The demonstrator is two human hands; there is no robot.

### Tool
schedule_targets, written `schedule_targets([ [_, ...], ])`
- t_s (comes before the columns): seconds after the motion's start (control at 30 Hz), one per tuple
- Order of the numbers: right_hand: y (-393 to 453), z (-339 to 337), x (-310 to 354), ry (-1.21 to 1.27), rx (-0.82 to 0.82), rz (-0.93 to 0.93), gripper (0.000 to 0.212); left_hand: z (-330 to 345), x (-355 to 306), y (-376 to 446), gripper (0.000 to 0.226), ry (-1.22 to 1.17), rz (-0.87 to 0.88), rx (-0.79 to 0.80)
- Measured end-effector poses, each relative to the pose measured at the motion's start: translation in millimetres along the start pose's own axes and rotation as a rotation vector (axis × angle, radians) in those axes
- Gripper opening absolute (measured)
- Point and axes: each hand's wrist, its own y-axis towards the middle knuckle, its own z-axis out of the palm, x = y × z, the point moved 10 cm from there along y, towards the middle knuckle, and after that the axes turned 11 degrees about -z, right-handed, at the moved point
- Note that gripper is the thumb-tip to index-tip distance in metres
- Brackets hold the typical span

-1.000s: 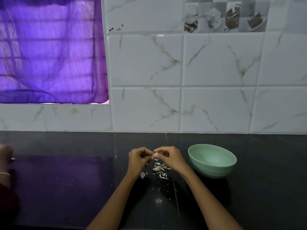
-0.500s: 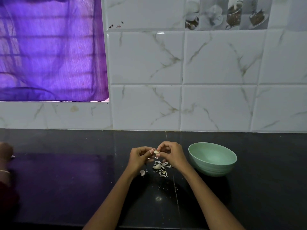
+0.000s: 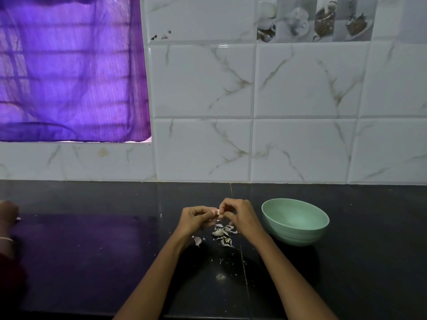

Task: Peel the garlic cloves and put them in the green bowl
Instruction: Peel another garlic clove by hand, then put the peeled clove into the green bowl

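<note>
A small pale garlic clove [image 3: 218,212] is pinched between the fingertips of my left hand [image 3: 195,220] and my right hand [image 3: 240,217], both held just above the black counter. Below the hands lies a little heap of garlic skins and pieces [image 3: 223,234], and one loose clove [image 3: 198,240] sits beside my left wrist. The green bowl [image 3: 295,221] stands upright just right of my right hand; no cloves are visible inside it.
The black stone counter [image 3: 346,262] runs up to a white marble-tiled wall [image 3: 300,146]. A purple curtain [image 3: 69,70] hangs at the upper left. Another person's hand [image 3: 8,212] rests at the counter's far left edge.
Both hands have stayed together over the skins, working the clove between the fingertips; my right hand's fingers have shifted slightly over it. The bowl has not moved.
</note>
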Motion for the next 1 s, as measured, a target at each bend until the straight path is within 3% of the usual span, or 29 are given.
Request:
schedule_targets([
  [0.17,-1,-5,-3,0.043,-0.065,0.022,0.025,-8,6,2,0.009,-0.079,-0.060,-0.064],
  [0.3,-5,-17,-11,0.088,-0.190,0.136,0.014,-16,3,3,0.007,-0.137,-0.038,-0.126],
  [0.33,-6,-17,-14,0.121,-0.198,0.178,0.019,-17,1,2,0.007,-0.148,-0.024,-0.132],
  [0.43,-8,-3,-16,0.251,-0.145,0.257,0.032,-16,-1,1,0.005,-0.150,-0.002,-0.132],
  [0.53,-8,9,-13,0.324,-0.093,0.234,0.011,-13,1,2,0.005,-0.096,0.006,-0.118],
  [0.67,-9,1,-17,0.329,-0.169,0.242,0.010,-36,6,1,0.030,-0.003,0.030,-0.345],
  [0.77,-11,1,-17,0.321,-0.194,0.276,0.022,-52,0,-6,0.030,-0.028,0.090,-0.471],
  [0.9,-10,-4,-14,0.214,-0.229,0.291,0.045,-41,2,-4,0.025,-0.066,0.055,-0.364],
  [1.0,-8,9,3,0.084,-0.099,0.177,0.038,-10,10,-3,0.014,-0.245,-0.045,-0.178],
])
